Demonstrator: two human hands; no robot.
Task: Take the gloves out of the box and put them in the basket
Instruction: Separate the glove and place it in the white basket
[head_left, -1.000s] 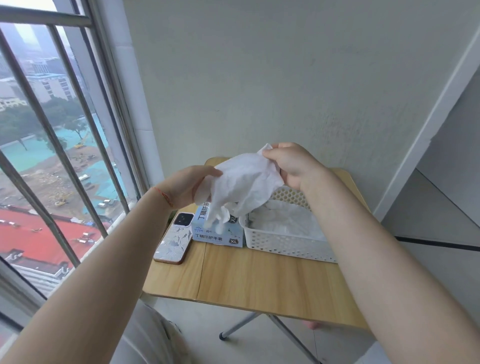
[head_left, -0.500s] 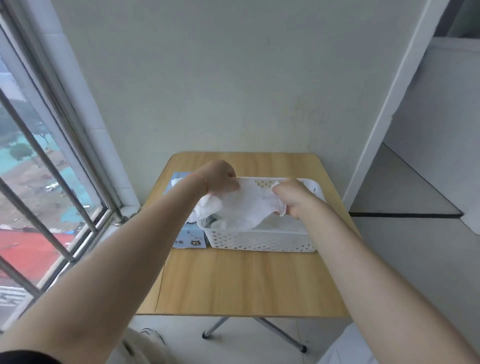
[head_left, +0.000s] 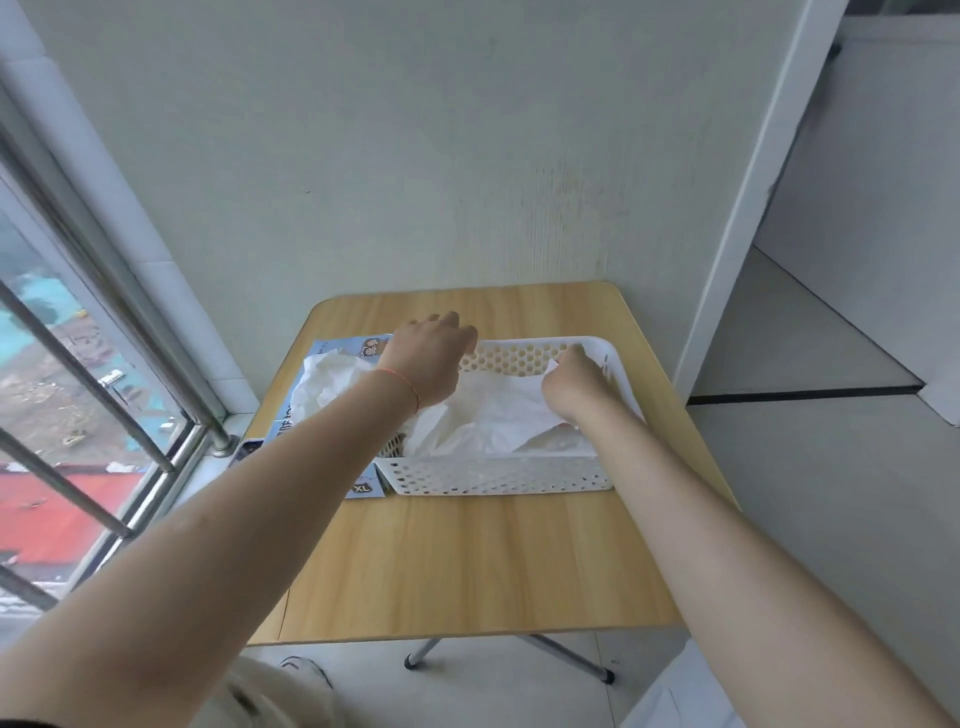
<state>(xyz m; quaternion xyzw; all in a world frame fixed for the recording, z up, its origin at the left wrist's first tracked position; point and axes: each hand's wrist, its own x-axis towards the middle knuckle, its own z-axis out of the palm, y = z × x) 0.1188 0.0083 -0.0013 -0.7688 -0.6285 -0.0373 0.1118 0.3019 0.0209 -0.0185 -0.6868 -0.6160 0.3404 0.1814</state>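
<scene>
Against a pale wall beside a barred window stands our small wooden table (head_left: 467, 561), with the blue box (head_left: 332, 348) on its left and the white basket (head_left: 498, 480) touching it on the right. Our left hand (head_left: 431, 353) hovers over the basket's far left corner, fingers pointing away and loosely bent, and we cannot tell whether it holds anything. Our right hand (head_left: 576, 379) pinches the edge of a white glove (head_left: 498, 410) and lowers it into the basket, where more white gloves already lie. Another glove (head_left: 327, 379) sticks up out of the box, so we judge the task partly done, with more gloves left to pull and move across.
</scene>
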